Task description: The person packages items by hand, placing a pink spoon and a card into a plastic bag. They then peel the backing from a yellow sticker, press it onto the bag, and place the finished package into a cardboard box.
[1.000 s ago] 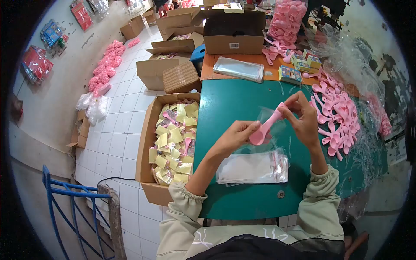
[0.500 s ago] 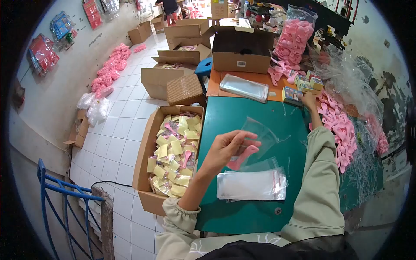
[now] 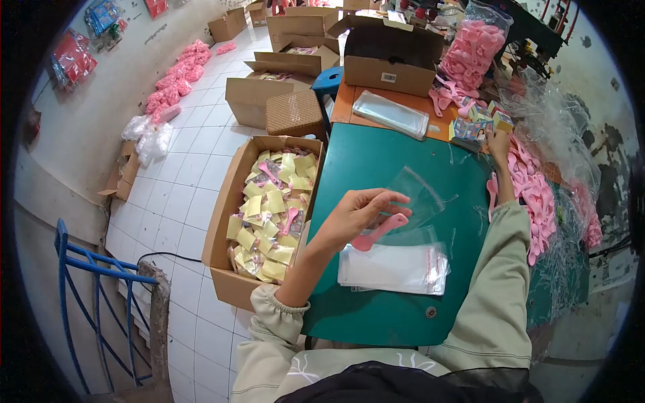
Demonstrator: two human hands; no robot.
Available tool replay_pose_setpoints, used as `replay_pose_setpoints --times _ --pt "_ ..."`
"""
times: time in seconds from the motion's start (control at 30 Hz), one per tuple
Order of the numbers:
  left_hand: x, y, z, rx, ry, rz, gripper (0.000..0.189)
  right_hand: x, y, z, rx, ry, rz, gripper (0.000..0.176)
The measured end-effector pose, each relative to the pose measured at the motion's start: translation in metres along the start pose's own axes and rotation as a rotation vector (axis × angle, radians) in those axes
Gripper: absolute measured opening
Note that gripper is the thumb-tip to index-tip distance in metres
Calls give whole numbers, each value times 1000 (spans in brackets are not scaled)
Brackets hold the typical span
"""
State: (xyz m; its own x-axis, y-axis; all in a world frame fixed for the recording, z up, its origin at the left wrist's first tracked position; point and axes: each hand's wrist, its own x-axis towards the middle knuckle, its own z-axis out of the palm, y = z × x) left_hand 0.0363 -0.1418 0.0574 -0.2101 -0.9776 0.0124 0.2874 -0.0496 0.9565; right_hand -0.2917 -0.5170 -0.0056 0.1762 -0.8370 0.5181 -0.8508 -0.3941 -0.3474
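Note:
My left hand (image 3: 366,213) is closed on a pink spoon (image 3: 380,232) and a clear plastic bag (image 3: 418,198), above the green tabletop (image 3: 376,154). Beneath it lies a stack of clear bags (image 3: 393,269). My right hand (image 3: 498,144) reaches to the far right, its fingers at a stack of small printed cards (image 3: 470,131); whether it grips a card is too small to tell. Pink spoons (image 3: 531,195) are heaped beside my right forearm.
An open carton (image 3: 222,258) of packed bags with yellow cards stands left of the table. More clear bags (image 3: 390,114) lie near a brown box (image 3: 383,70). A bag of pink spoons (image 3: 474,54) stands at the back right. A blue metal rail (image 3: 101,269) is at left.
The view has shifted slightly. In my left hand the pink spoon has turned and shows more clearly. My right hand stays at the cards, where a card is now tilted up.

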Motion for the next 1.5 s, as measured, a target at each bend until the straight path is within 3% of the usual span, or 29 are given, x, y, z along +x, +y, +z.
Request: replay_pose_setpoints --times 0.07,0.13,0.2,0.27,0.37,0.5,0.6,0.7,0.73,0.83,0.93,1.03,1.07,1.17,1.3,1.5 --pt "-3 3 0 10 3 -17 39 -26 -74 -52 411 -126 130 26" --pt "-4 6 -2 35 10 -20 39 -63 -140 -90 761 -205 9 22" --pt "-4 6 -2 73 11 -23 38 -109 -208 -141 927 -336 -31 16" --pt "-2 4 0 62 -9 -18 38 -143 -239 -169 969 -461 -57 14" --pt "-1 7 4 114 -49 -16 36 -166 -256 -193 667 -556 -146 13" --pt "2 -4 5 261 -117 -17 33 -171 -254 -197 541 -619 -186 16" --pt "4 -5 12 415 -159 -22 31 -172 -245 -185 489 -799 -248 21" --pt "5 -17 24 457 -115 96 27 -175 -248 -173 304 -857 -503 24" --pt "4 -20 27 448 -88 153 27 -177 -246 -167 309 -806 -609 25" --pt "-6 -6 39 624 -19 95 33 -177 -246 -161 575 -810 -642 18" --pt "-4 -13 30 734 -116 34 43 -169 -235 -154 565 -956 -632 13" --pt "-3 -22 15 713 -185 15 48 -164 -237 -155 587 -933 -379 12" --pt "-3 -26 9 675 -199 14 50 -160 -232 -153 510 -883 -368 19" --pt "-4 -32 -8 372 -102 81 56 -150 -220 -146 661 -853 -159 24" --pt "-3 -27 -9 95 45 47 55 -144 -210 -142 925 -918 -18 17" --pt "-6 -21 -9 139 -12 24 58 -147 -207 -132 1004 -1009 74 15"
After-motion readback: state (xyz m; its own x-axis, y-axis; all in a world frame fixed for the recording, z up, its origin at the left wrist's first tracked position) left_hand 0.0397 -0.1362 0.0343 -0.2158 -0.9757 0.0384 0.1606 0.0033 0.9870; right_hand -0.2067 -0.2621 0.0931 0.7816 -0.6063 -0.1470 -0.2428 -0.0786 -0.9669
